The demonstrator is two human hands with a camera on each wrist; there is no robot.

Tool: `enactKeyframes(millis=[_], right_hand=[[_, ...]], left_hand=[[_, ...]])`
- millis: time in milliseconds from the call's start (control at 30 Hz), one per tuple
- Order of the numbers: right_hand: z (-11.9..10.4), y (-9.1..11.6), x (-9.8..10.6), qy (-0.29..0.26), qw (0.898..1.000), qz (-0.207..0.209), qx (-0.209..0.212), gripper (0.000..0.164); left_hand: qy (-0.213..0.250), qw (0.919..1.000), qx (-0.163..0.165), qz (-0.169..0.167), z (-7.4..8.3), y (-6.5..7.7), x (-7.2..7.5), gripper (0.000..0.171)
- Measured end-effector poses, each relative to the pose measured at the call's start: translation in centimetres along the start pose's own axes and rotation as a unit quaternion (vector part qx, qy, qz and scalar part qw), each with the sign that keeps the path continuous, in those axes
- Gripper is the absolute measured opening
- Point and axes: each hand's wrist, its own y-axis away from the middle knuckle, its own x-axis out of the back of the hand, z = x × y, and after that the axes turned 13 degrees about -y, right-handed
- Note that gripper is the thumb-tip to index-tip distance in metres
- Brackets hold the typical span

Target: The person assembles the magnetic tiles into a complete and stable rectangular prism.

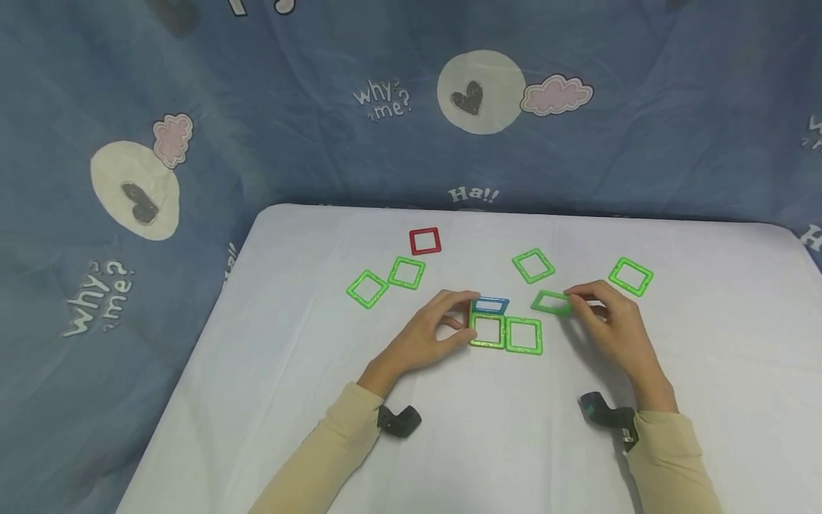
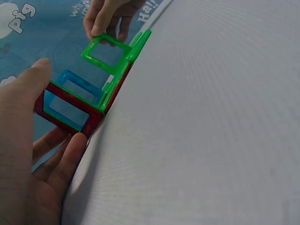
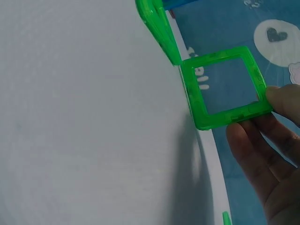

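Note:
My left hand pinches a small build of square magnetic tiles by its left side, where a red tile stands upright. A blue tile stands at the back of the build, and a green tile shows at the front-left. Beside it, another green tile lies to the right. My right hand pinches a green tile at its edge between thumb and fingers. That tile is tilted and held up, just right of the build.
Behind the left hand lie a red tile, a green tile and another green tile. A green tile and one more green tile lie toward the back right. The white table meets a printed blue cloth.

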Motion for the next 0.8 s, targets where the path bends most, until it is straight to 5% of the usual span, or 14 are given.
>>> enactKeyframes(millis=[800], right_hand=[[-0.5, 0.0, -1.2, 0.001, 1.0, -0.025, 0.016, 0.013]], left_hand=[[-0.004, 1.0, -0.003, 0.002, -0.1, 0.0, -0.1, 0.057]])
